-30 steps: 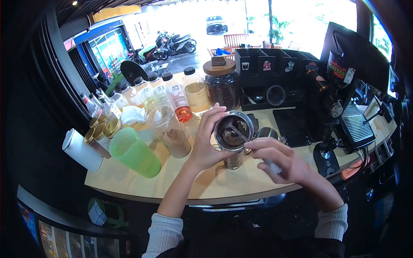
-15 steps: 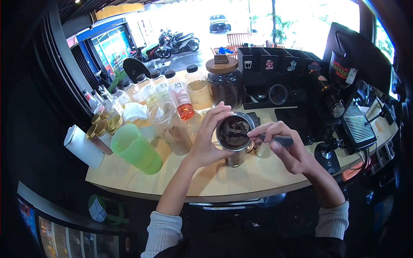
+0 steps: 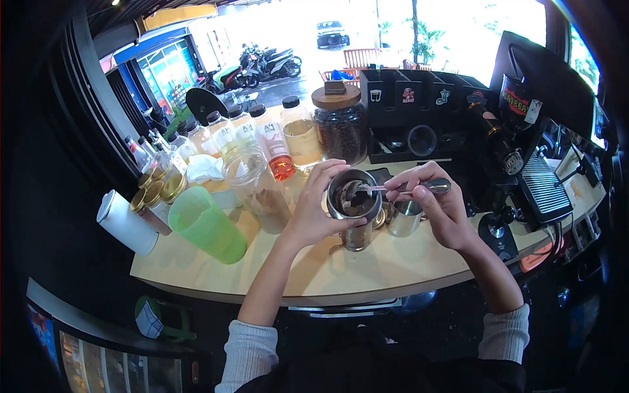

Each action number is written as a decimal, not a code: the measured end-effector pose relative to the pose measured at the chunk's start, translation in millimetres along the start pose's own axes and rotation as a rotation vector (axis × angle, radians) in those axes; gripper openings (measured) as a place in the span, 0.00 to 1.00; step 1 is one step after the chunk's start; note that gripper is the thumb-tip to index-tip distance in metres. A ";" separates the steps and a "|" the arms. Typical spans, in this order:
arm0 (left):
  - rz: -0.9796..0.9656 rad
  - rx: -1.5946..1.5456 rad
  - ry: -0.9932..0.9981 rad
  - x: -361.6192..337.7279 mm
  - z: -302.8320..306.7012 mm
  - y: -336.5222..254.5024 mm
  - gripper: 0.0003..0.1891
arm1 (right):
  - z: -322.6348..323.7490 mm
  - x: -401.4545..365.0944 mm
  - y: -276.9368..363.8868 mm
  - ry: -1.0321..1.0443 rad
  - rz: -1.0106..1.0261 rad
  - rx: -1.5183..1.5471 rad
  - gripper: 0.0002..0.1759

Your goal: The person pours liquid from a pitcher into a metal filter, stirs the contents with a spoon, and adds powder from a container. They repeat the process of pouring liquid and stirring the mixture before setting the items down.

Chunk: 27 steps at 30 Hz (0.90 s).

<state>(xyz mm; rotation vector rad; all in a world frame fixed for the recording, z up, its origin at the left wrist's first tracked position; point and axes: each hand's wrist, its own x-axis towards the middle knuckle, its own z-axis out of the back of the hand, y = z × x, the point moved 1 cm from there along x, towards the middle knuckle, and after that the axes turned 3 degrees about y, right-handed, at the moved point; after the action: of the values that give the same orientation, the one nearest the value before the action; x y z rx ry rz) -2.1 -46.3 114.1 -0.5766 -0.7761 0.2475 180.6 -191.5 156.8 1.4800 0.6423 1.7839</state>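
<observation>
My left hand [image 3: 311,219] grips a metal cup [image 3: 375,199], tilted so its mouth faces me. Dark brown contents lie inside; what they are I cannot make out. In my right hand [image 3: 438,208] is a spoon [image 3: 374,188], pinched by its handle, with its bowl inside the cup. Directly beneath the cup, partly covered by it, a clear glass [image 3: 356,240] stands on the counter. A second metal cup [image 3: 405,224] is beside it, close to my right hand. Left of my left hand stands a clear jar [image 3: 265,200] with brown powder.
A green pitcher [image 3: 208,226] and a white canister [image 3: 126,221] occupy the counter's left side. Behind stand several labelled bottles [image 3: 270,141] and a wooden-lidded jar [image 3: 341,124] of dark beans. A black organizer [image 3: 419,98] and a coffee grinder [image 3: 503,144] are at right.
The spoon has turned and lifted slightly, its handle now higher. My right hand has moved up a little, the cup's tilt has changed, and the second metal cup shows more.
</observation>
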 end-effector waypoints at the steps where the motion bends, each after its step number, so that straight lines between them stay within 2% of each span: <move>1: 0.023 0.027 0.015 0.2 -0.7 -0.1 0.45 | -1.0 -0.2 -0.6 -0.001 0.000 -0.001 0.12; 20: 0.113 -0.021 0.083 -1.5 -1.7 10.2 0.49 | -13.5 1.2 -3.7 -0.032 -0.029 -0.084 0.06; 23: 0.063 0.044 0.092 -4.1 5.2 5.9 0.50 | -16.7 4.4 -2.2 -0.055 -0.022 -0.089 0.05; 25: -0.076 0.149 -0.046 -3.6 13.6 -3.6 0.48 | -17.3 7.7 0.5 -0.072 -0.022 -0.106 0.04; 26: -0.081 0.142 -0.040 -2.0 18.2 -11.1 0.48 | -17.0 10.5 2.8 -0.061 0.002 -0.148 0.04; 27: -0.081 0.134 -0.047 0.1 23.7 -20.8 0.42 | -16.6 14.0 5.6 -0.049 0.025 -0.191 0.04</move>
<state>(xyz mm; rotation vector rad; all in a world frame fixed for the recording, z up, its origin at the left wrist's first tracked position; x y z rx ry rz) -19.0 -53.9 139.6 -0.4135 -0.8203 0.2369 162.1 -183.0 166.0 1.4022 0.4184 1.7696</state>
